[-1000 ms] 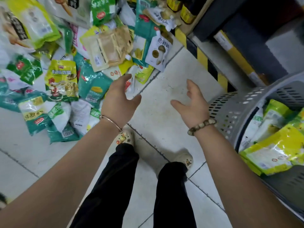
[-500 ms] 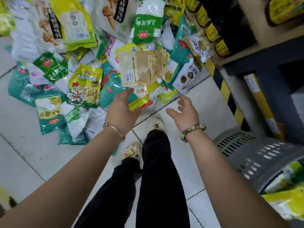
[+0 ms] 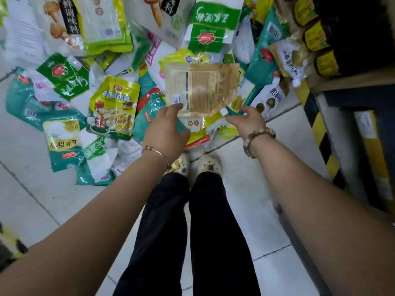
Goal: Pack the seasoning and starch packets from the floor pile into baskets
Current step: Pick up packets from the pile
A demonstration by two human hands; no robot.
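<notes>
We count two hands, one thin bangle (image 3: 157,153) on the left wrist, one beaded bracelet (image 3: 257,137) on the right, and two pale shoes (image 3: 209,166) side by side on the tiled floor (image 3: 42,199). The pile of packets (image 3: 64,79) spreads ahead of us in green, teal, yellow and white, overlapping too thickly for a firm count. Only one tan packet (image 3: 203,88) lies on top of it, near the front edge. At least four dark bottles (image 3: 316,37) with yellow labels stand on the shelf (image 3: 352,80) to the right. Our left hand (image 3: 165,130) reaches forward with fingers spread and thumb apart, its fingertips at the tan packet's lower left corner. Our right hand (image 3: 249,121) is loosely spread, fingers just beside the lower right corner. Neither hand has closed on anything, and we cannot tell whether the fingertips truly touch the film. The packet lies between and just beyond both hands. Half a second ago the right hand hung well short of that packet and one foot stood ahead of the other; both hands have since come forward to its near edge.
</notes>
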